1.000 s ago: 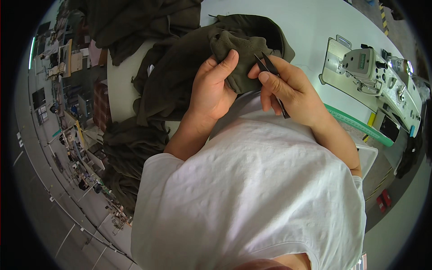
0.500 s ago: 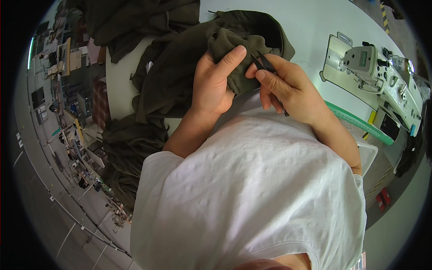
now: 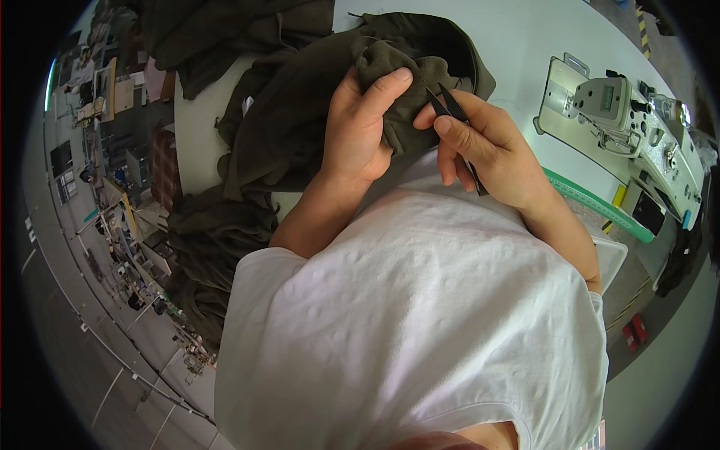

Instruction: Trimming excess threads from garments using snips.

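My left hand (image 3: 360, 124) is closed on a bunched fold of a dark olive garment (image 3: 300, 127), its thumb pressed on top of the cloth. Between the thumb and fingers of my right hand (image 3: 484, 142) is a pair of black thread snips (image 3: 451, 109). Their two pointed blades stand apart and face the gathered cloth, just right of my left thumb. The lower end of the snips shows below my right palm. Most of my left fingers are hidden by the cloth.
More dark olive cloth lies at the far left (image 3: 225, 37) and hangs at the near left (image 3: 221, 232). At right on the white table (image 3: 517, 45) stands a sewing machine (image 3: 622, 112), with a green ruler strip (image 3: 600, 205) along the edge nearer me.
Both hands have shifted slightly with the cloth. The snips have turned a little in my right hand, and their blades show more clearly.
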Tool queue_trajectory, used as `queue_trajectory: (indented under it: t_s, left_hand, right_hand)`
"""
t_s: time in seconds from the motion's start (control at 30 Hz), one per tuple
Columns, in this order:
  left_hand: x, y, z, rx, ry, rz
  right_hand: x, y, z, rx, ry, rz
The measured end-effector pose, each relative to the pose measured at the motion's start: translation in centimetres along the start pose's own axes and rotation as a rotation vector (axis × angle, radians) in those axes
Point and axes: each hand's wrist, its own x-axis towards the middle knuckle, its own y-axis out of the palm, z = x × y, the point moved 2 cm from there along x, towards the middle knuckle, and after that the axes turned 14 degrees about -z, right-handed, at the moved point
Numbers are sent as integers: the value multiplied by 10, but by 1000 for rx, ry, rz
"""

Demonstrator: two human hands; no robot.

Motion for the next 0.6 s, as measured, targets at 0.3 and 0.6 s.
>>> queue_trajectory:
  t_s: [0.3,0.6]
  left_hand:
    - [2,0,1,74,106,29]
    - [1,4,3,41,50,8]
  right_hand:
    - [1,-3,0,98,67,25]
    - [-3,2,-6,-25,-49,-65]
